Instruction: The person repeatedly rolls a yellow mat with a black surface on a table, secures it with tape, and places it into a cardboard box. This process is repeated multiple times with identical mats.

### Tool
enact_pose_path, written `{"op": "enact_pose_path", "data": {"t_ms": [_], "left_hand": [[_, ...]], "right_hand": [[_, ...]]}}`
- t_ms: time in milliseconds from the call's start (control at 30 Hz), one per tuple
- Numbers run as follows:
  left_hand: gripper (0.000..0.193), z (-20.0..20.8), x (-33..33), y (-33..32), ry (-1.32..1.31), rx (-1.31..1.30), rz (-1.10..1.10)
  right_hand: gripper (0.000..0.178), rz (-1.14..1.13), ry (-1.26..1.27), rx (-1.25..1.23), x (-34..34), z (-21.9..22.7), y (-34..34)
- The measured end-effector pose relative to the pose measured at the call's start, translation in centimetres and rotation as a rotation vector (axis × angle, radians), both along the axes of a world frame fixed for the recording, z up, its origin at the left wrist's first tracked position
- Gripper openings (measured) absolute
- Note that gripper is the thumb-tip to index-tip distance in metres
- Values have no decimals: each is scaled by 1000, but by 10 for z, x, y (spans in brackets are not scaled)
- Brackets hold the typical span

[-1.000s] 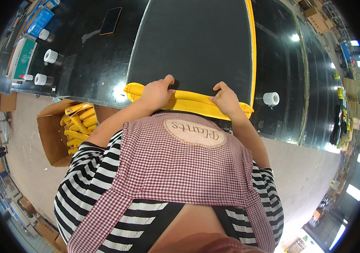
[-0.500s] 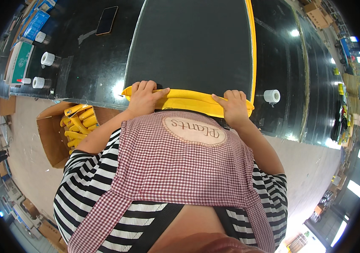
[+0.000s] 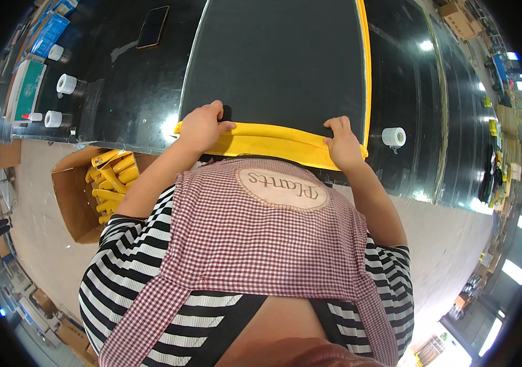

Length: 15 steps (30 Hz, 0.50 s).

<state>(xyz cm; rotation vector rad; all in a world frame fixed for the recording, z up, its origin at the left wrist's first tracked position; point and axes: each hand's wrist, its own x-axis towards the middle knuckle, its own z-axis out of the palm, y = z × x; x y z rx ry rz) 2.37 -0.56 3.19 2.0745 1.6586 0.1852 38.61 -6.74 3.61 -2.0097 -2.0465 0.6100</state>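
Observation:
A large black sheet (image 3: pixel 276 67) with a yellow right edge lies on the dark table in front of me. Along its near end runs a folded or rolled band of yellow sheet (image 3: pixel 267 134), close against my checked apron. At the left end of this band, my left hand (image 3: pixel 203 129) has its bent fingers past the fold and its thumb over the yellow. My right hand (image 3: pixel 343 144) is closed at the right end, fingers curled over the top and thumb on the near side. Both palms are turned down, and the fingertips are partly hidden.
Left on the table are a phone (image 3: pixel 152 27), white rolls (image 3: pixel 66 84), a green-and-white box (image 3: pixel 26 92) and a red-capped bottle (image 3: pixel 32 117). Another white roll (image 3: pixel 393 137) stands right. A cardboard box (image 3: pixel 71 189) holding several yellow rolls (image 3: pixel 114 177) is on the floor.
My left hand has turned and its fingers have bunched up, rising slightly off the fold. My right hand's fingers have drawn up and curled more. The yellow band has shifted only slightly.

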Motion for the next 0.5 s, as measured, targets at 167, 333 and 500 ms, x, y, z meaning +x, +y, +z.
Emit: {"op": "enact_pose_path", "data": {"t_ms": [167,333,500], "left_hand": [[50,-7,-12,-3,149,188,-77],[51,3,-8,4,161,-57,-49],[43,-5,-29,4,-27,-76,-72]], "right_hand": [[23,46,-186,-45,20,6,8],[23,-112,-67,-75,20,1,-2],[24,72,26,156,44,-27,-7]]}}
